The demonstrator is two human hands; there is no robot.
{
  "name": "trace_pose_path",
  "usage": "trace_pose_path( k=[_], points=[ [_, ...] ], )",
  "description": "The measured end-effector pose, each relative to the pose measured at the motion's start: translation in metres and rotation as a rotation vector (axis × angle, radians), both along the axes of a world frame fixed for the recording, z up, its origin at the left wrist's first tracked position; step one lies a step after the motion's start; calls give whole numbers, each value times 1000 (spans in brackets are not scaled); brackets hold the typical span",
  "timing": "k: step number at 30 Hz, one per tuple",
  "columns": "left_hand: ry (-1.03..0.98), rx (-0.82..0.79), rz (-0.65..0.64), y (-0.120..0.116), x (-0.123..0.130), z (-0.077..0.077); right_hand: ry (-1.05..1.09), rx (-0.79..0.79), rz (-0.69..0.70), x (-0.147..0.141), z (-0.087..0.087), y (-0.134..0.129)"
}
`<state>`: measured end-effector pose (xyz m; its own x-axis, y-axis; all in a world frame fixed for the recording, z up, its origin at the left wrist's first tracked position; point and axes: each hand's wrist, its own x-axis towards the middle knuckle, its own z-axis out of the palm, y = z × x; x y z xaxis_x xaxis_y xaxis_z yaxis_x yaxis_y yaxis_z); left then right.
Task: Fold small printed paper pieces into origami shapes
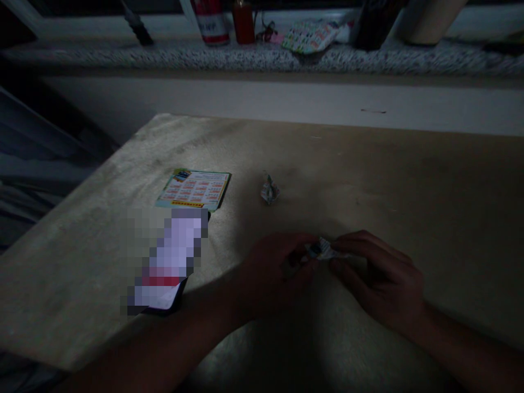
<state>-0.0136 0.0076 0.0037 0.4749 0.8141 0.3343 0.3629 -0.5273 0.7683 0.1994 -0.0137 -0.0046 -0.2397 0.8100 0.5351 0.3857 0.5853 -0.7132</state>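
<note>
A small folded piece of printed paper [325,249] is held between my two hands, just above the table. My left hand [282,267] pinches its left end between thumb and fingers. On the other side, my right hand [380,273] has its thumb and fingertips closed on the paper's right end. A dark spot shows on the paper's left part; what it is I cannot make out. Farther back on the table stands another small folded paper piece [269,191], apart from both hands.
A lit phone [176,251], its screen blurred, lies left of my left forearm. Behind it is a printed card [196,188]. Along the speckled windowsill [164,57] stand a red can [211,22], a red bottle [244,22] and a crumpled printed packet [311,37]. The table [429,185] meets the wall.
</note>
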Motion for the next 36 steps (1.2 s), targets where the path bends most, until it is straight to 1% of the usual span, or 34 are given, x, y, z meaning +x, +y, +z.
trace_pose_path(
  k=[3,5,9,12,18,25,28,31,36],
  points=[
    [50,21,7,-2,-1,-2,-11,14,-5,1,-2,0],
    [73,35,-10,-2,-1,-3,-11,21,-5,1,-2,-1],
    [83,34,-48,-2,0,-1,-12,34,7,0,-2,-1],
    [105,24,-47,-1,0,1,-22,36,14,0,-1,-2],
    [113,9,-63,0,1,4,-27,29,19,-1,-1,-2],
    [105,12,-40,0,2,1,-27,41,23,-3,-3,-1],
    [98,-11,-45,-1,2,2,-22,40,25,-3,-4,-1],
    [113,-70,-56,-1,3,3,-11,34,24,-2,-5,-1],
    [102,-109,-80,-1,4,3,-45,82,75,0,-5,1]
  ],
)
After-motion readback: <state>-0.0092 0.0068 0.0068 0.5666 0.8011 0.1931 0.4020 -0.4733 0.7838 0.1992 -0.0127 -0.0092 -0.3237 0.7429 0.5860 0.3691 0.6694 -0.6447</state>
